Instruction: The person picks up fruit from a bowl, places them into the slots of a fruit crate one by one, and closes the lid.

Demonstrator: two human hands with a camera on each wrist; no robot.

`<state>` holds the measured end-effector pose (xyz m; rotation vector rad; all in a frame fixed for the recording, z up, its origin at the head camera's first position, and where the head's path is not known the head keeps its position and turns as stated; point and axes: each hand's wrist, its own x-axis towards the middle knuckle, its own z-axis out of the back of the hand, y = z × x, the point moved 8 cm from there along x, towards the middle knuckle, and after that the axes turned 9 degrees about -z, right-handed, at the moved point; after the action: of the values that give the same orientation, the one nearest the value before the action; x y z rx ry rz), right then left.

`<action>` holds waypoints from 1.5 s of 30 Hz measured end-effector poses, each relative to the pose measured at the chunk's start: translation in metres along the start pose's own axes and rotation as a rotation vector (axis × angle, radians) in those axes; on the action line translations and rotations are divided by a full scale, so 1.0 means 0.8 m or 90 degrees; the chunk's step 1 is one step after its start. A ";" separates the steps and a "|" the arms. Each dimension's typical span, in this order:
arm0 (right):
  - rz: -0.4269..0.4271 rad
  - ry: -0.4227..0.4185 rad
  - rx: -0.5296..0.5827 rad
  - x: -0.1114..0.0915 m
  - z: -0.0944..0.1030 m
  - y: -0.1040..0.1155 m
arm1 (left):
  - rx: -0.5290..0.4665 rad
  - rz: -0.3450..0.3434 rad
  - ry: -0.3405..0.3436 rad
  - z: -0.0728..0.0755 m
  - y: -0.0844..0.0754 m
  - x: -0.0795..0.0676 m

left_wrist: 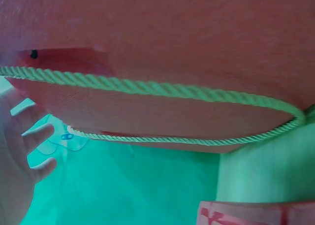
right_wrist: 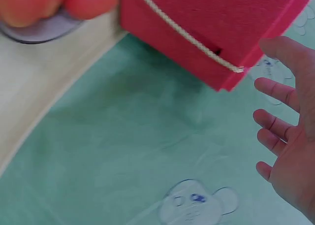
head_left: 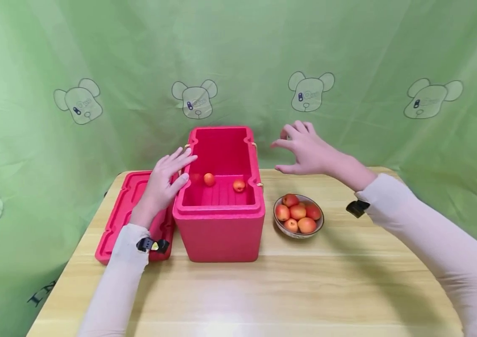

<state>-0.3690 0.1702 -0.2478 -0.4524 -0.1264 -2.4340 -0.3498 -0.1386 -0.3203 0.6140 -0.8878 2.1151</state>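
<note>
A pink-red foam box [head_left: 221, 238] stands lidless on the table, its mouth facing up. On its floor lie two small orange-red fruits [head_left: 209, 179], apart from each other. My left hand [head_left: 163, 180] rests on the box's left rim, fingers extended. In the air to the right of the box is my right hand [head_left: 306, 150], thumb and fingers spread and loosely bent, holding nothing. Below it, a patterned bowl [head_left: 299, 236] is heaped with several more of these fruits [head_left: 298, 211]. In the right wrist view the right hand [right_wrist: 295, 131] is also seen bare.
Left of the box the matching pink lid [head_left: 112, 231] lies on the wooden table [head_left: 306, 290], partly under my left forearm. A twisted cord [left_wrist: 162, 88] runs along the box's side. Green cloth [head_left: 247, 56] with bear-head prints hangs behind the table.
</note>
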 end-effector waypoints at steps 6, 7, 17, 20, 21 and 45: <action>-0.007 0.013 0.034 -0.030 -0.022 -0.011 | 0.020 -0.007 0.011 0.011 -0.008 0.002; -0.004 0.019 0.036 -0.035 -0.026 -0.010 | 0.025 -0.007 0.016 0.012 -0.009 0.003; 0.019 0.090 0.066 -0.075 -0.067 0.009 | 0.060 -0.013 0.039 0.021 -0.021 0.000; 0.031 0.099 0.063 -0.083 -0.075 0.014 | 0.069 -0.019 0.036 0.022 -0.022 0.001; 0.034 0.103 0.066 -0.085 -0.079 0.015 | 0.071 -0.020 0.035 0.022 -0.022 0.002; 0.049 0.170 0.050 -0.089 -0.118 0.023 | 0.023 0.034 0.064 0.007 -0.004 0.005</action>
<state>-0.3328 0.1785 -0.3617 -0.0933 -0.0883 -2.3778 -0.3489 -0.1394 -0.3125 0.5030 -0.8202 2.1932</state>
